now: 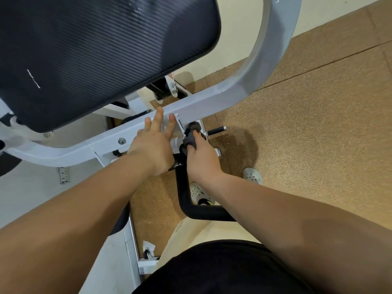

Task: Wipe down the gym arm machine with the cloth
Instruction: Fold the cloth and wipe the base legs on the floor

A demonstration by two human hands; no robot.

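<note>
right hand (201, 160) grips cloth (191, 134); left hand (152, 145) rests on frame (203, 105).

Even indoor light — soft shadow on the floor (244, 143), wide-angle bending at edges, slightly soft.

Nothing legible. White marks on the black pad (34, 78): smeared, can't read. Sticker (141, 269) low on the white frame (191, 107): print too small. Faint print on beige fabric (180, 228): unreadable.
</note>
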